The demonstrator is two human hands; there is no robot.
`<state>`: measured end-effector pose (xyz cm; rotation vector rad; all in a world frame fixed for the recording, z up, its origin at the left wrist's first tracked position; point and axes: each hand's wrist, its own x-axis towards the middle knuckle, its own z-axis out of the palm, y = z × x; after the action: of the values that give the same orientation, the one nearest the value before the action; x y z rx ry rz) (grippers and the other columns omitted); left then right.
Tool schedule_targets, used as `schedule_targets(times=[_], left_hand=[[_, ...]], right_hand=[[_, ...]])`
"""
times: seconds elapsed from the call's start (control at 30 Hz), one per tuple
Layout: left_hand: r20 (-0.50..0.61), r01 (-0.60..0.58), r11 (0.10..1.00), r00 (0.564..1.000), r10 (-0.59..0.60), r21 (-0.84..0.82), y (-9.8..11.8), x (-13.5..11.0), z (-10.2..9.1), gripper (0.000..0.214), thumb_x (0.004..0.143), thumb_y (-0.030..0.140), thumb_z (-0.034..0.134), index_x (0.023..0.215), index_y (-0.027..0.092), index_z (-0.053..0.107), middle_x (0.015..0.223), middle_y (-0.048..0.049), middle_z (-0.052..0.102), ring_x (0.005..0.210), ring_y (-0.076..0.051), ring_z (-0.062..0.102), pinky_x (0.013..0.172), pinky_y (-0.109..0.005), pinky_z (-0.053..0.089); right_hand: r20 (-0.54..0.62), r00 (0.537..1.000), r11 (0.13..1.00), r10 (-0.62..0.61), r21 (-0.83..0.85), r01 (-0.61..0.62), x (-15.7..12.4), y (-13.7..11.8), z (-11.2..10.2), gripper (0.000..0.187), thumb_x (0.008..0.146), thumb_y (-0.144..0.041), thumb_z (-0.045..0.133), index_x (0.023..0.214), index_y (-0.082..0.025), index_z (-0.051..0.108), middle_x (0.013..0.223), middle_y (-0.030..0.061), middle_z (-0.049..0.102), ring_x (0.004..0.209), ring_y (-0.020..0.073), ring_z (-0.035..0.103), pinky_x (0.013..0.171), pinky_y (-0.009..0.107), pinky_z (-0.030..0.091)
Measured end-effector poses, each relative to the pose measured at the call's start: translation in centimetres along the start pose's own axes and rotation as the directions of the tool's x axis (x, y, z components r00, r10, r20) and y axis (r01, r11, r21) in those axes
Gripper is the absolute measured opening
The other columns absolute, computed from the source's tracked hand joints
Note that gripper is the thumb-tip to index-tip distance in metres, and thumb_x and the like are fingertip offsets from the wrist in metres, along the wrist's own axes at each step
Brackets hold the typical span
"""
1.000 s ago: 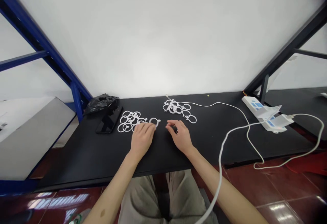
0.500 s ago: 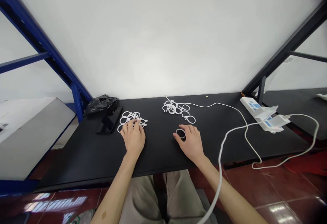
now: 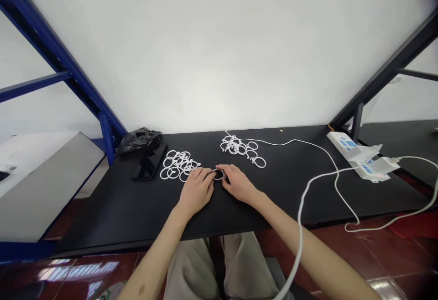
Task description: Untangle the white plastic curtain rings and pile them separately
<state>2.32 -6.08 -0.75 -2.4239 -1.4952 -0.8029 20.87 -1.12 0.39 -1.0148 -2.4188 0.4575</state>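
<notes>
A single white plastic ring [image 3: 218, 179], like an open curtain ring, is held low over the black table between my two hands. My right hand [image 3: 238, 184] grips its right side between thumb and fingers. My left hand [image 3: 197, 190] has its fingertips closed on the ring's left side. Just beyond my left hand lies a loose pile of white rings [image 3: 173, 172], several with small ball-shaped ends. A second cluster of the same rings [image 3: 260, 162] rests farther back, to the right of the middle.
Left of the near pile is a black phone [image 3: 148, 163], with a black plastic bag [image 3: 137, 140] behind it. A white power strip [image 3: 345, 144] stands at the right. Its white cable [image 3: 301, 208] loops across the table and past my right forearm. A wall closes off the back.
My left hand has left the pile and moved right to the ring. My right hand has carried that ring left, so both hands now meet at it.
</notes>
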Motion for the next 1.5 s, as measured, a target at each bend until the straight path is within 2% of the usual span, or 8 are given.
schedule_targets(times=[0.17,0.33,0.43,0.67,0.97,1.1,1.27,1.5], left_hand=[[0.039,0.048,0.999,0.998,-0.047,-0.011,-0.2,0.2,0.2,0.018,0.093,0.016,0.052,0.104,0.018,0.066,0.105,-0.0079,0.068,0.101,-0.025,0.058,0.090,-0.044,0.049],[0.037,0.000,0.999,0.999,0.001,-0.034,-0.4,0.3,0.1,0.016,0.097,0.018,0.049,0.101,0.019,0.065,0.097,-0.0057,0.069,0.093,-0.022,0.058,0.085,-0.040,0.050],[-0.005,-0.026,0.999,1.000,0.026,-0.043,-0.6,0.3,0.0,0.016,0.098,0.019,0.048,0.101,0.018,0.064,0.096,-0.0052,0.069,0.089,-0.020,0.058,0.083,-0.038,0.049],[-0.036,-0.048,0.999,0.998,0.047,-0.024,-0.6,0.2,-0.3,0.017,0.099,0.022,0.048,0.098,0.020,0.065,0.089,-0.0034,0.070,0.080,-0.018,0.055,0.077,-0.035,0.046],[0.002,-0.045,0.997,0.999,0.045,-0.070,-0.5,0.1,-0.5,0.016,0.098,0.023,0.050,0.097,0.021,0.065,0.086,-0.0017,0.071,0.076,-0.017,0.052,0.073,-0.034,0.043],[0.009,-0.025,0.996,1.000,0.026,-0.089,-0.6,0.1,-0.4,0.017,0.099,0.024,0.049,0.097,0.020,0.065,0.087,-0.0009,0.072,0.075,-0.017,0.052,0.072,-0.033,0.042],[0.014,-0.043,0.997,0.999,0.044,-0.070,-0.7,0.0,-0.2,0.018,0.099,0.026,0.049,0.097,0.021,0.066,0.088,-0.0013,0.073,0.075,-0.018,0.052,0.072,-0.034,0.041],[0.019,-0.058,0.997,0.998,0.059,-0.046,-0.6,0.1,-0.1,0.018,0.099,0.026,0.049,0.094,0.022,0.066,0.084,-0.0014,0.072,0.075,-0.018,0.053,0.072,-0.034,0.042]], right_hand=[[0.006,0.997,0.985,-0.076,0.159,0.074,1.8,0.4,0.6,0.054,0.079,-0.002,0.050,0.130,-0.019,0.051,0.117,0.0082,0.066,0.098,0.0193,0.059,0.093,0.040,0.051],[-0.168,0.986,0.958,-0.002,0.283,0.050,1.1,0.6,0.5,0.038,0.085,-0.007,0.049,0.120,-0.021,0.057,0.105,0.0055,0.061,0.091,0.0149,0.063,0.087,0.033,0.054],[-0.206,0.978,0.953,0.037,0.301,0.027,1.0,0.4,0.2,0.026,0.088,-0.013,0.051,0.111,-0.021,0.061,0.102,0.0052,0.062,0.090,0.0149,0.064,0.088,0.032,0.054],[-0.107,0.987,0.915,0.117,0.397,-0.065,1.0,-0.3,-0.3,0.022,0.094,-0.028,0.055,0.113,-0.021,0.064,0.099,0.0045,0.071,0.088,0.0155,0.067,0.083,0.030,0.054],[-0.185,0.975,0.915,0.121,0.402,-0.037,0.9,-0.2,0.0,0.013,0.094,-0.028,0.056,0.098,-0.020,0.067,0.089,0.0031,0.071,0.079,0.0151,0.066,0.078,0.029,0.052],[-0.171,0.979,0.904,0.112,0.426,-0.029,0.8,-0.1,0.1,0.017,0.095,-0.025,0.053,0.103,-0.022,0.067,0.092,0.0023,0.070,0.073,0.0127,0.064,0.075,0.027,0.052],[-0.149,0.980,0.896,0.134,0.441,-0.055,0.9,-0.1,0.2,0.017,0.094,-0.020,0.050,0.092,-0.021,0.068,0.088,0.0011,0.070,0.063,0.0103,0.060,0.067,0.025,0.051],[-0.159,0.978,0.913,0.135,0.403,-0.061,0.9,0.0,0.4,0.018,0.094,-0.019,0.051,0.088,-0.021,0.068,0.089,0.0009,0.070,0.066,0.0110,0.062,0.066,0.024,0.051]])
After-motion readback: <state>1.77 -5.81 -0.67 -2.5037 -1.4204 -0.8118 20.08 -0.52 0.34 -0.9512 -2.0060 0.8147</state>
